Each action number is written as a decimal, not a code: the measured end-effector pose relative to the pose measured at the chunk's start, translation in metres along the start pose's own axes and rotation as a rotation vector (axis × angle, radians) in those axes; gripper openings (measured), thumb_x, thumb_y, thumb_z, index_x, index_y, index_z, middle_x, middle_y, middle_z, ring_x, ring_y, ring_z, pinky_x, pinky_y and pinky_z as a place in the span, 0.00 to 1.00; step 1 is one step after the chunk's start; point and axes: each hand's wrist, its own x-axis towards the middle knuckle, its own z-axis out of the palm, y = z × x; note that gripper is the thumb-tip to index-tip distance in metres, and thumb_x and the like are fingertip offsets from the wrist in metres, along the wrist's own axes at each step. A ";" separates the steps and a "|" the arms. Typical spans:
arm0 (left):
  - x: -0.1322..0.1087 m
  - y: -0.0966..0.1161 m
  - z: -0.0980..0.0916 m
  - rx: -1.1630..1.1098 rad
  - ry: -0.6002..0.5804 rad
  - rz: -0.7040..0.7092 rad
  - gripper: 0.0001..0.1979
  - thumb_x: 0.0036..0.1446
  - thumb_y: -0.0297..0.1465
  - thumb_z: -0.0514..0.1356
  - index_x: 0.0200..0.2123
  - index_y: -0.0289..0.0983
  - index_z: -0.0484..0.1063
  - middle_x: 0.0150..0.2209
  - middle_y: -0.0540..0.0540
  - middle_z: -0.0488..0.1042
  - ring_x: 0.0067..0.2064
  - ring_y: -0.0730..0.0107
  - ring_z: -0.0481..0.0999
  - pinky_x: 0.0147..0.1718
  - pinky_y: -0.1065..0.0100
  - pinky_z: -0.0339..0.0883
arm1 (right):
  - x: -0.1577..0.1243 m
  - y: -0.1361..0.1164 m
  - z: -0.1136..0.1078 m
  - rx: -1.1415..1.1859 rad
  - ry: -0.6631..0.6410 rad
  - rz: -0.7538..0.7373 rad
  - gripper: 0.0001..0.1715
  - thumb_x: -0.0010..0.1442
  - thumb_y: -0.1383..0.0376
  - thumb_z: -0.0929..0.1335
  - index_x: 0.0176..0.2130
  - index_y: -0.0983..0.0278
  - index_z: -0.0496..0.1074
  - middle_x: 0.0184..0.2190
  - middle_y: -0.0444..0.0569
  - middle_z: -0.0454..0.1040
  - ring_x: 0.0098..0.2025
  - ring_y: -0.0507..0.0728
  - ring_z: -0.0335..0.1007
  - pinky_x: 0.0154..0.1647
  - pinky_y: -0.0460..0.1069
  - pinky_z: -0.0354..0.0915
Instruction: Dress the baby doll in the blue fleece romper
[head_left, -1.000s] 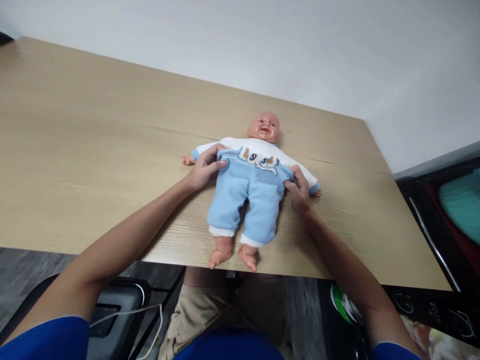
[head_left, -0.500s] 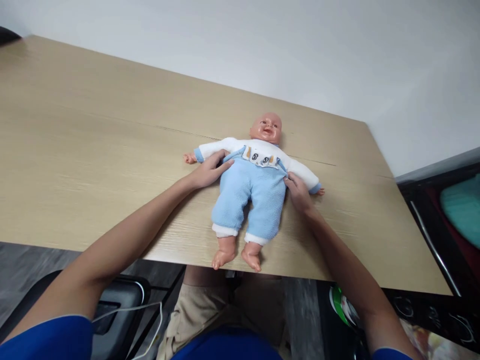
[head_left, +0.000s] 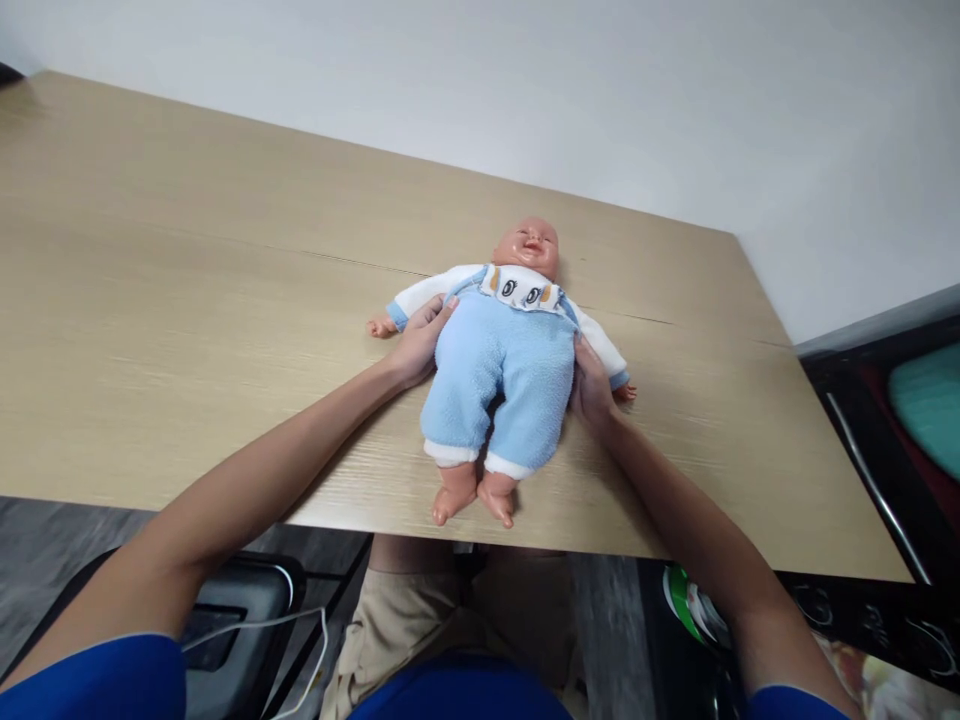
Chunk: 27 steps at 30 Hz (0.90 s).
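A baby doll (head_left: 502, 350) in a white top and light blue fleece overalls lies on its back on the wooden table (head_left: 225, 330), feet toward me. My left hand (head_left: 422, 343) grips the doll's side at the waist, thumb on the blue fabric and the other fingers partly hidden under it. On the opposite side my right hand (head_left: 592, 385) holds the doll's waist, its fingertips tucked out of sight behind the body. The overalls' bib (head_left: 521, 292), with two printed eyes, is bunched up near the doll's chin.
A pale wall (head_left: 480, 90) rises behind the table. To the right stands a dark frame with a teal item (head_left: 930, 410). Below the front edge are a dark chair (head_left: 240, 620) with a white cable (head_left: 324, 640), and a green and white round object (head_left: 686, 605).
The doll's middle has risen a little and its bib sits closer to the chin. Its feet have drawn together and slightly away from me. Both hands have slid further around its sides.
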 end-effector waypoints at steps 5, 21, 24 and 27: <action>0.006 0.010 -0.003 0.021 -0.074 0.027 0.34 0.56 0.65 0.82 0.40 0.41 0.80 0.35 0.49 0.76 0.35 0.67 0.70 0.34 0.64 0.67 | 0.005 -0.004 -0.005 -0.100 -0.023 -0.101 0.27 0.72 0.35 0.74 0.53 0.52 0.79 0.52 0.52 0.89 0.72 0.67 0.78 0.72 0.61 0.76; 0.004 0.013 -0.005 0.189 -0.055 0.246 0.34 0.63 0.66 0.78 0.40 0.41 0.78 0.37 0.50 0.72 0.38 0.65 0.69 0.41 0.63 0.65 | -0.018 -0.023 -0.004 -0.400 0.033 -0.443 0.22 0.74 0.43 0.76 0.41 0.54 0.71 0.35 0.45 0.67 0.39 0.62 0.64 0.45 0.57 0.75; 0.006 0.011 -0.006 0.218 -0.043 0.271 0.34 0.64 0.67 0.76 0.39 0.42 0.76 0.37 0.49 0.73 0.38 0.65 0.70 0.41 0.63 0.66 | -0.004 -0.026 -0.007 -0.390 0.001 -0.347 0.27 0.73 0.37 0.76 0.41 0.54 0.70 0.34 0.43 0.67 0.37 0.59 0.64 0.43 0.54 0.74; 0.008 0.009 -0.007 0.264 -0.044 0.298 0.35 0.65 0.68 0.75 0.40 0.42 0.76 0.37 0.49 0.74 0.39 0.64 0.70 0.41 0.63 0.67 | 0.013 -0.028 -0.013 -0.438 -0.098 -0.211 0.32 0.67 0.32 0.79 0.43 0.55 0.75 0.38 0.44 0.76 0.42 0.60 0.73 0.52 0.56 0.76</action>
